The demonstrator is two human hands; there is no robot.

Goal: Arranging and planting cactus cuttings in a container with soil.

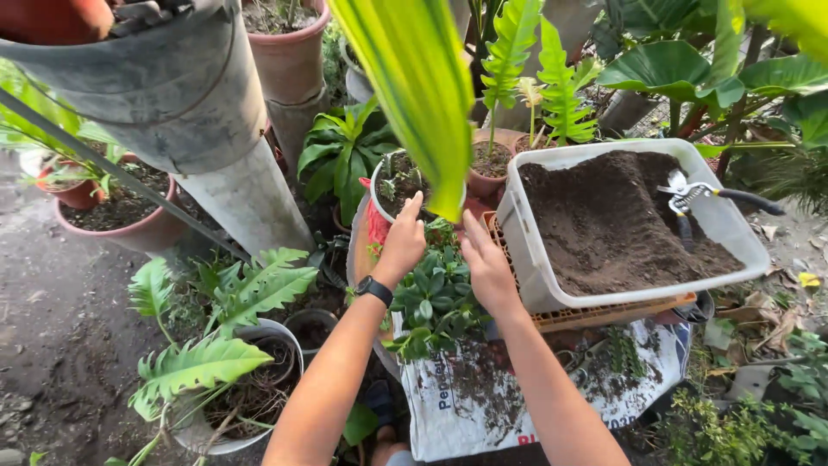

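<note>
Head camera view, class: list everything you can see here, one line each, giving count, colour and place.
Tub of soil: one, white, right.
Pruning shears: one, black-handled, on the soil.
Small leafy plant: one, green, between the hands.
Printed sack: one, white, under the plant.
Clay pots: several, reddish, left and top.
Metal bucket: one, grey, top left.
Left hand: one, beside the plant, black watch on its wrist.
Right hand: one, beside the plant.
</note>
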